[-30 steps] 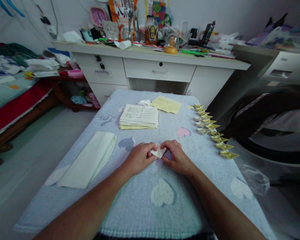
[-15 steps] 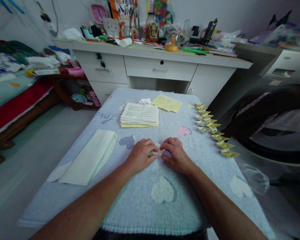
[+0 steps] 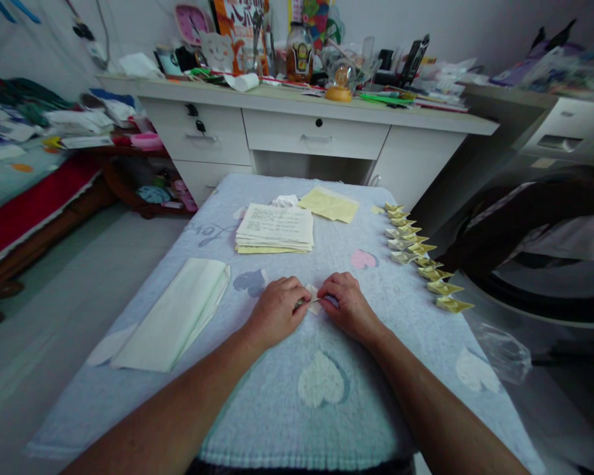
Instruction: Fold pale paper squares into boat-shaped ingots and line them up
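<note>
Between my two hands is a small piece of folded white paper (image 3: pixel 313 305), pinched from both sides just above the cloth. My left hand (image 3: pixel 278 305) has its thumb and fingers closed on the paper's left end. On the right end, my right hand (image 3: pixel 347 305) grips with thumb and fingertips. The fingers cover much of the paper, so its full shape is hidden. Along the table's right edge runs a row of several folded paper boats (image 3: pixel 416 248), yellow and whitish. Ahead of my hands lies a stack of handwritten paper sheets (image 3: pixel 276 225).
A blue cloth with hearts covers the table (image 3: pixel 321 429). A folded pale sheet (image 3: pixel 175 316) lies left, yellow paper (image 3: pixel 330 203) and crumpled white paper (image 3: pixel 284 200) behind the stack. Beyond stands a cluttered white desk (image 3: pixel 317 132). A clear plastic bag (image 3: pixel 503 353) hangs near the right edge.
The paper between my hands has turned from showing a flat face to showing a thin edge. My fingers have drawn closer together on it. The view has shifted slightly.
</note>
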Demonstrator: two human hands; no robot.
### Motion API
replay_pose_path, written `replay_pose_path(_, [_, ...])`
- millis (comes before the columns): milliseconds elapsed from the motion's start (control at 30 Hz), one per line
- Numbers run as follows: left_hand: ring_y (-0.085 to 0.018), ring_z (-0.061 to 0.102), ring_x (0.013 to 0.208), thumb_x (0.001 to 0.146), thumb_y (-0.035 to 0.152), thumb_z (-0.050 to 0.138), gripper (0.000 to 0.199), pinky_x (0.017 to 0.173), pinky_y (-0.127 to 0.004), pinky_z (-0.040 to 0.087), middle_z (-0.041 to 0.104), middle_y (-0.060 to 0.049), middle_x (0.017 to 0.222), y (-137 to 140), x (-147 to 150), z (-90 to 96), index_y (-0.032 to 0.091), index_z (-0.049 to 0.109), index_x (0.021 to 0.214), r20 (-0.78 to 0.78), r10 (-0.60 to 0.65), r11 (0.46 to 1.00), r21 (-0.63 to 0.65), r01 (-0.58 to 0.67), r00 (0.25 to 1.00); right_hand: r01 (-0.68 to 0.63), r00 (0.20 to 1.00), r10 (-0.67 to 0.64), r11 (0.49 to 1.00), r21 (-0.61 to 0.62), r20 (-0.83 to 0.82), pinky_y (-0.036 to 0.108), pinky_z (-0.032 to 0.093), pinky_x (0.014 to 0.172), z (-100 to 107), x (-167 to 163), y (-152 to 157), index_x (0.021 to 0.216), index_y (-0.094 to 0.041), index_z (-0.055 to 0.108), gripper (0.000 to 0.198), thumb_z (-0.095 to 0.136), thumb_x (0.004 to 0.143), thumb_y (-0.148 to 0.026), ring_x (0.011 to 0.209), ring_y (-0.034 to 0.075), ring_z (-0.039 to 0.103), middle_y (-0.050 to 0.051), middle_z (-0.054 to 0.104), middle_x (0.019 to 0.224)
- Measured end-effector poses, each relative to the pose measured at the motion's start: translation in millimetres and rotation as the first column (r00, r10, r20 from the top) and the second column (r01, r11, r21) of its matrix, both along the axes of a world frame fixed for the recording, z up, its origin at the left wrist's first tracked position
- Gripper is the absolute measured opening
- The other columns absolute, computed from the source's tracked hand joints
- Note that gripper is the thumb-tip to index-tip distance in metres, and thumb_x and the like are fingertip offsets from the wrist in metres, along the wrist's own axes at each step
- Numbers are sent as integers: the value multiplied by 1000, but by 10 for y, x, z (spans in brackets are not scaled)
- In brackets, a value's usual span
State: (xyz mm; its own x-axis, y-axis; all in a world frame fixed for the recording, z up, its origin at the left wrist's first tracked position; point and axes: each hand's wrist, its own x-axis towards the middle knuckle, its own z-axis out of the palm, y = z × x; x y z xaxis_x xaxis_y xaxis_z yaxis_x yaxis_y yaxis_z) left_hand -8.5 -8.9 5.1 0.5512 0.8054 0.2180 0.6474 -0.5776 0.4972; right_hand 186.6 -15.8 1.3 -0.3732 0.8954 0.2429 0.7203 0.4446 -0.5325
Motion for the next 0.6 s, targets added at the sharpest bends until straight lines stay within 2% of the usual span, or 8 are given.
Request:
replay_pose_path(300, [-18, 56, 85, 89, 19, 53, 13, 75, -30, 41, 60, -3, 85, 22, 2, 36, 18, 64, 82, -52, 0, 999, 37, 2, 999, 22, 1000, -22, 999, 23, -6, 32, 34, 80, -31, -9, -30, 83, -19, 67, 12, 60, 80, -9, 87, 19, 50, 4, 62, 86])
replay_pose_path(600, [-18, 56, 83, 84, 17, 59, 6, 76, -30, 41, 60, -2, 84, 30, -43, -6, 19, 64, 81, -29, 25, 1000, 9, -25, 999, 43, 999, -43, 999, -5, 13, 31, 34, 80, -32, 2, -17, 80, -18, 66, 7, 63, 80, -12, 86, 18, 51, 3, 62, 84])
